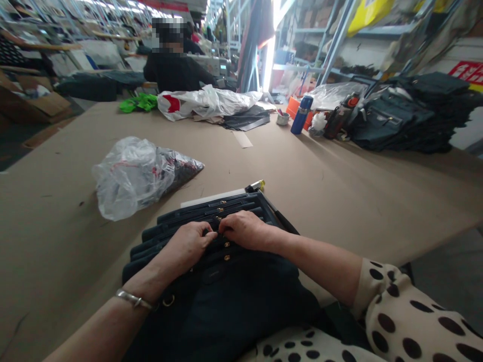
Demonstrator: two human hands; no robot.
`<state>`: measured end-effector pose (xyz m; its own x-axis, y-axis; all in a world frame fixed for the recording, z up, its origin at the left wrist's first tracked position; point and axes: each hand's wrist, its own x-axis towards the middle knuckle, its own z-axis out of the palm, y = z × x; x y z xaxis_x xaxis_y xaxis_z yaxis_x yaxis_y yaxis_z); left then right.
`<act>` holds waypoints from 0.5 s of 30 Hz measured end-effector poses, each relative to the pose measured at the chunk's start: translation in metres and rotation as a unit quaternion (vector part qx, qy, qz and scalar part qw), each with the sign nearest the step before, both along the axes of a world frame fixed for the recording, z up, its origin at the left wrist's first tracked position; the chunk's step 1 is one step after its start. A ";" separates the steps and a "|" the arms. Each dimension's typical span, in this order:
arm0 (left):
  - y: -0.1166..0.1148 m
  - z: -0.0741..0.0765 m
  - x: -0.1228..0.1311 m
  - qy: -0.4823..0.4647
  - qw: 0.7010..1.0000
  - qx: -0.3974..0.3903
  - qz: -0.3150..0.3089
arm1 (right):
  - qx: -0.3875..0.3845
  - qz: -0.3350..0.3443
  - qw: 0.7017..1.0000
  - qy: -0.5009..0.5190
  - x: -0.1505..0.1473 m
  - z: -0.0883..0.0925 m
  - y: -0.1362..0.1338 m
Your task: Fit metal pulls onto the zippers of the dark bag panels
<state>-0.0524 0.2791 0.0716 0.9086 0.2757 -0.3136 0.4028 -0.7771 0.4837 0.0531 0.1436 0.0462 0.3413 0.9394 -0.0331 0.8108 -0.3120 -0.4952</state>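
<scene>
Several dark bags (245,291) lie overlapped in a stack at the table's near edge, with small gold clasps (227,244) in a row down their middle. My left hand (190,244) is over the stack, thumb and fingers pinched beside the row; what they hold is too small to make out. Just to its right, my right hand (241,229) is closed with curled fingers at a gold clasp near the same spot, its fingertips partly hidden. The two hands almost touch. A hammer-like tool (255,186) with a yellow end lies behind the stack.
On the brown table (339,201) a clear plastic bag (132,176) lies left. Farther back are white plastic packaging (211,102), a blue bottle (302,115) and an orange box (292,107). Dark bags (411,113) are piled right. A person (175,68) sits beyond the table.
</scene>
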 end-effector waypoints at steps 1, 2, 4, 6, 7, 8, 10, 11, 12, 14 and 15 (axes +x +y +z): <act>0.000 -0.001 0.001 0.002 1.000 0.002 -0.003 | -0.005 0.007 1.000 -0.010 0.000 0.000 0.000; 0.000 -0.002 0.001 0.004 1.000 0.005 -0.006 | -0.007 0.014 1.000 -0.017 0.000 -0.001 0.001; 0.001 -0.005 0.002 0.008 1.000 0.012 -0.012 | -0.012 0.029 0.999 -0.030 0.001 -0.002 0.003; 0.003 -0.008 0.002 0.011 1.000 0.022 -0.016 | -0.016 0.038 0.998 -0.041 0.002 -0.004 0.005; 0.004 -0.010 0.002 0.012 0.999 0.028 -0.017 | -0.018 0.038 0.998 -0.047 0.002 -0.004 0.006; 0.006 -0.011 0.002 0.013 0.999 0.034 -0.017 | -0.020 0.037 0.998 -0.052 0.002 -0.005 0.007; 0.009 -0.013 0.002 0.016 0.999 0.046 -0.015 | -0.024 0.033 0.998 -0.057 0.001 -0.005 0.007; 0.010 -0.013 0.000 0.018 0.998 0.051 -0.013 | -0.025 0.032 0.997 -0.058 0.000 -0.004 0.007; 0.011 -0.012 -0.001 0.020 0.998 0.054 -0.013 | -0.025 0.031 0.998 -0.058 0.000 -0.003 0.007; 0.013 -0.010 -0.005 0.022 0.998 0.056 -0.011 | -0.020 0.029 0.998 -0.057 0.000 0.002 0.005; 0.013 -0.009 -0.008 0.023 0.998 0.056 -0.010 | -0.017 0.029 0.998 -0.055 0.000 0.004 0.004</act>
